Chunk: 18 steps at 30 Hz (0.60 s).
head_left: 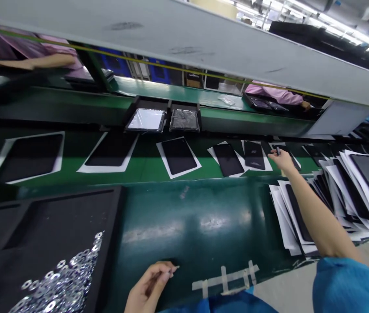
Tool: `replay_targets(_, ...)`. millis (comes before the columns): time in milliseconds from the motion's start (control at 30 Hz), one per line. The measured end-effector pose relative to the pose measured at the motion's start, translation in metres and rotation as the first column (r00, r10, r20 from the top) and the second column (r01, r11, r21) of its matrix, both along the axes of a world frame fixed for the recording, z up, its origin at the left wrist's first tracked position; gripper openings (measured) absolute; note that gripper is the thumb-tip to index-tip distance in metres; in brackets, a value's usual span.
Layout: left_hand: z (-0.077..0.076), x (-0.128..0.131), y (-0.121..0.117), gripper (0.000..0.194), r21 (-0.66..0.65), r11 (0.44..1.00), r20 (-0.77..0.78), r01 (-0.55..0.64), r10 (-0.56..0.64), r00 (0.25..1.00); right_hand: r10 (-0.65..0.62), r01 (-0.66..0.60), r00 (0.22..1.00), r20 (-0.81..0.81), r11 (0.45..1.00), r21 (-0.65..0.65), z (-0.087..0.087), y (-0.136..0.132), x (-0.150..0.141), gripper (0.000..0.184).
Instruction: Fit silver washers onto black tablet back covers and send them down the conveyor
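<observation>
Along the green conveyor belt (pixel 184 226), black tablets (pixel 178 155) lay in a row on white paper sheets, with a loose heap of them (pixel 344 195) beside the right arm — and a black foam tray (pixel 50 226) of silver washers (pixel 60 278) sat at the near left. The right hand (pixel 280 160) was just above the tablets, pinching a small dark item (pixel 277 150); the left hand (pixel 148 287), closed near the belt's edge, gripped something thin and dark (pixel 154 282) — too small to name.
</observation>
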State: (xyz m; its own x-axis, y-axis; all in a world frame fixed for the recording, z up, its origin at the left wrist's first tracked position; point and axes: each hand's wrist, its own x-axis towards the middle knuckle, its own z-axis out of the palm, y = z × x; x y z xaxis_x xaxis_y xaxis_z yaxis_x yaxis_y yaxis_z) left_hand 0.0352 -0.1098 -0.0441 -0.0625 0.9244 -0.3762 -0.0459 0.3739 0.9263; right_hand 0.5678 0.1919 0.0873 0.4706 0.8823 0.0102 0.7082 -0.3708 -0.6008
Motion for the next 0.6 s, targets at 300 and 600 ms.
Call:
replay_targets(300, 0.004, 0.006, 0.014, 0.054, 0.09, 0.996, 0.034, -0.028, 0.025, 0.999, 0.136, -0.097, 0.982, 0.135, 0.96, -0.262, -0.083, 0.049, -0.106, 0.044)
replay_targets(600, -0.01, 0.001, 0.014, 0.048, 0.115, 0.993, 0.105, -0.022, 0.009, 0.994, 0.198, -0.12, 0.969, 0.15, 0.902, -0.414, -0.074, 0.049, -0.114, 0.037)
